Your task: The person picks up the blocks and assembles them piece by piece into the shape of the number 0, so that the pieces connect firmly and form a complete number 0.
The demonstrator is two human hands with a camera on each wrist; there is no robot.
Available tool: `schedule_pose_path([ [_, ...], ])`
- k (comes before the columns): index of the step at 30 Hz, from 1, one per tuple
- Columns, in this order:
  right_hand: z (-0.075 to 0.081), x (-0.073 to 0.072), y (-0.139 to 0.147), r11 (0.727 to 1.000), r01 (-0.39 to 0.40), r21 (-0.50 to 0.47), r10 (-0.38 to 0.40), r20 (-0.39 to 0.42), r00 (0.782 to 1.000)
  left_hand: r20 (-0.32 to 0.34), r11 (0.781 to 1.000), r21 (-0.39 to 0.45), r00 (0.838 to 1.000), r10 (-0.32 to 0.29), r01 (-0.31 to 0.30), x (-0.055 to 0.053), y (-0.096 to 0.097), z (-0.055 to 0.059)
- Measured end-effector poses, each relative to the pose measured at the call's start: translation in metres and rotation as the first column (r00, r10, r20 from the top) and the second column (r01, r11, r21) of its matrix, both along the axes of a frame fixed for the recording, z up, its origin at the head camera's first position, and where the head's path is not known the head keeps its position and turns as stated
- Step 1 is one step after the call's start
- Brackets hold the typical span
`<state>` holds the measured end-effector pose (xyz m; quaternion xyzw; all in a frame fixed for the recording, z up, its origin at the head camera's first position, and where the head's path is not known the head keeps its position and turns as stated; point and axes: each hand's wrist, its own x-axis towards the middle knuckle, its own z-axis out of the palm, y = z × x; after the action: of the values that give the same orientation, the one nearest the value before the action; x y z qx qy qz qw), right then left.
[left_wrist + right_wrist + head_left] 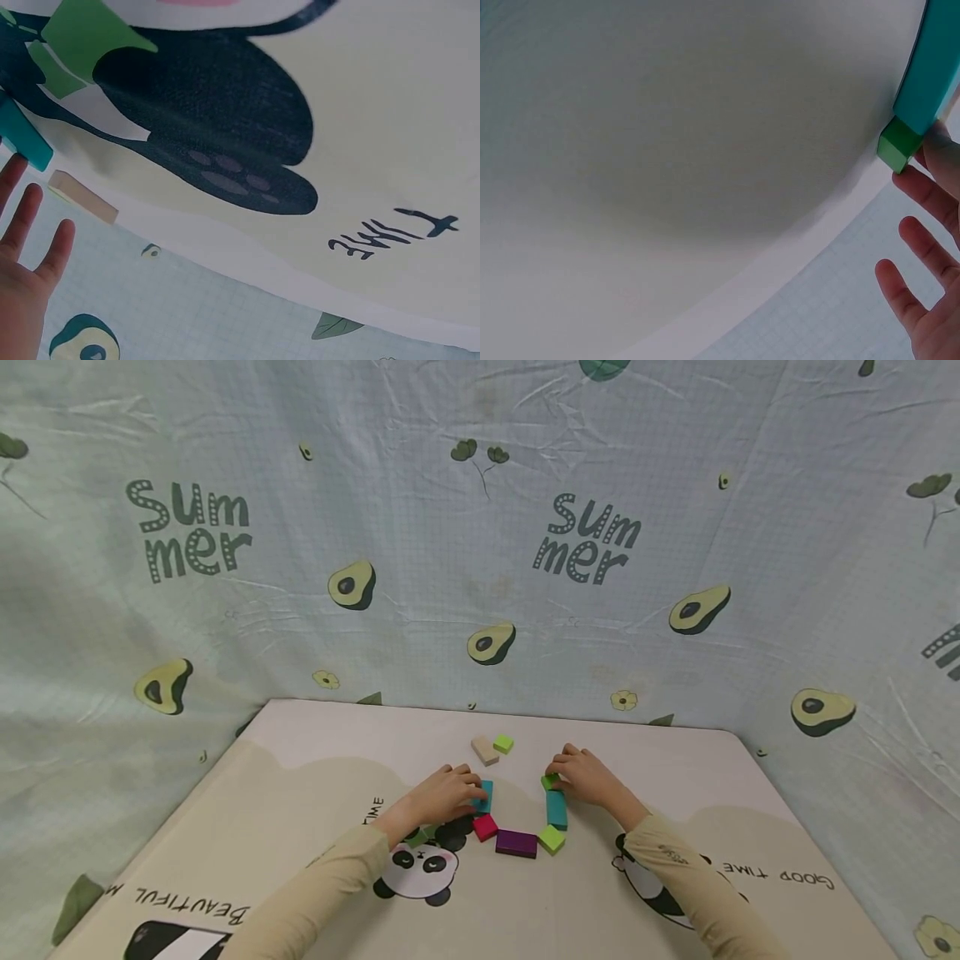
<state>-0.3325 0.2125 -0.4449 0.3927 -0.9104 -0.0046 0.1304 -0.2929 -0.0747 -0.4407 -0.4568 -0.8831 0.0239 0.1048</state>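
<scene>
My left hand (444,797) grips a teal block (487,795), thumb on its near side and fingertips over its top. In the left wrist view, one fingertip meets the end of that block (28,140); the thumb is out of sight. Across from it, my right hand (590,777) pinches a small green block (550,782) between thumb and index finger, its other fingers spread. This green block (898,146) sits against the end of a second teal block (557,810). A red block (485,827), a purple block (516,844) and a lime block (552,839) form the near side of a U.
Beyond the U, a beige wooden block (484,750) lies beside another lime block (503,743). The pale table (465,918) carries printed pandas and lettering. A patterned curtain (420,527) hangs behind its far edge.
</scene>
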Motion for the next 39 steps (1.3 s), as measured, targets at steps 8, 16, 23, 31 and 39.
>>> schedule_pose_path([
  [8,-0.0017,-0.002,0.0004,1.0,-0.015,0.006,0.016,-0.024,1.0,0.026,1.0,0.013,1.0,0.006,-0.007,-0.0008,0.0,-0.0009],
  [16,-0.0024,-0.0024,-0.0001,1.0,-0.013,0.011,0.014,-0.041,0.999,0.015,1.0,0.025,1.0,-0.004,0.004,-0.001,0.0008,-0.0005],
  [23,-0.0045,-0.0026,0.0,1.0,-0.015,0.002,0.015,-0.052,0.999,0.014,1.0,0.029,1.0,-0.002,0.002,0.0005,0.0004,-0.0009],
  [31,-0.0026,-0.0018,-0.0008,1.0,-0.008,0.001,0.008,-0.016,1.0,0.008,0.998,0.059,1.0,-0.013,0.013,0.0008,-0.0001,-0.0008],
  [39,-0.0003,-0.0006,-0.001,1.0,-0.008,-0.004,0.008,-0.002,1.0,0.023,0.999,0.042,1.0,-0.002,0.001,0.0005,0.0002,0.0018],
])
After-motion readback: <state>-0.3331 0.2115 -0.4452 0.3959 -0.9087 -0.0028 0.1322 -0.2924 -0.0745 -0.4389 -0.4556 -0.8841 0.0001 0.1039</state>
